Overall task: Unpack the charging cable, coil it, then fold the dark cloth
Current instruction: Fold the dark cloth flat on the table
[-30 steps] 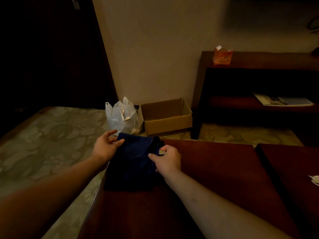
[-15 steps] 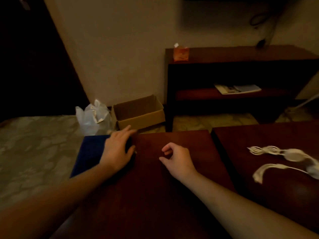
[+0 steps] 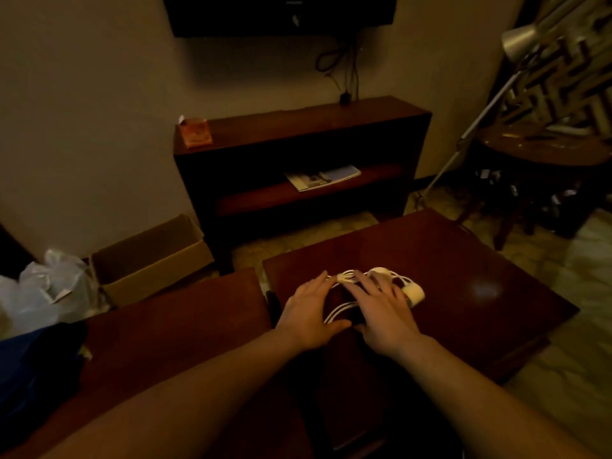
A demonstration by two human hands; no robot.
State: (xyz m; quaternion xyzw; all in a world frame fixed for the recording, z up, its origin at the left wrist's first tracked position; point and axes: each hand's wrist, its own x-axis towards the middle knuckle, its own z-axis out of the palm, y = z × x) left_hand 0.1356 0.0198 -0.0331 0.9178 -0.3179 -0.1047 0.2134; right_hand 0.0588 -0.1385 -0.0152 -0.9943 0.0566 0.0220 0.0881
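White charging cables (image 3: 344, 278) with white plugs (image 3: 414, 293) lie bundled on the right dark wooden table (image 3: 463, 286). My left hand (image 3: 306, 314) lies flat with straight fingers over the cables' left part. My right hand (image 3: 384, 309) lies flat beside it, its fingers spread over the cables' middle and reaching the plugs. Parts of the cables are hidden under both hands. The dark blue cloth (image 3: 36, 362) lies folded at the far left on the left table (image 3: 172, 332), away from both hands.
A narrow gap separates the two tables. On the floor behind the left table stand an open cardboard box (image 3: 152, 260) and a white plastic bag (image 3: 49, 289). A dark console shelf (image 3: 298, 154) stands against the wall. At the right are a floor lamp (image 3: 480, 120) and a round table (image 3: 543, 150).
My view has swung right. My left hand has left the dark cloth, and both hands have moved over to the right table and come down on the white cables.
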